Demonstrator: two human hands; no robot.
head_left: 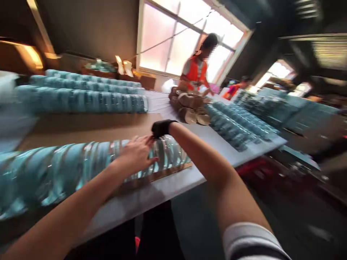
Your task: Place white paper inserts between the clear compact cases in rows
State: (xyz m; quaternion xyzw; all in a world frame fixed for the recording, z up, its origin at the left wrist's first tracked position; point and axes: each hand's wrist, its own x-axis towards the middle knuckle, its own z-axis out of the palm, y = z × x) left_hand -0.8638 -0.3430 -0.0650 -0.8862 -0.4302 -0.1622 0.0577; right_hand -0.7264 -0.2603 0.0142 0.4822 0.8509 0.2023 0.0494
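Note:
A long row of blue-tinted, see-through round pieces [70, 164], standing on edge and packed side by side like glass lids or dishes, runs along the near side of the table. My left hand [138, 153] rests on top of this row near its right end, with its thumb out and its fingers stretched towards my other hand. Just beyond it, my right hand [162, 129], dark as if gloved, bends down over the row's far side. Its fingers are blurred and partly hidden. Brown cardboard [94, 126] lies behind the row, and a cardboard edge shows beneath it.
More blue rows [81, 99] lie at the back left, and others [235, 122] at the right. Brown round pieces [189, 104] are piled at the back centre, where a person in an orange vest [195, 72] stands. The white table's edge [173, 191] runs near my legs.

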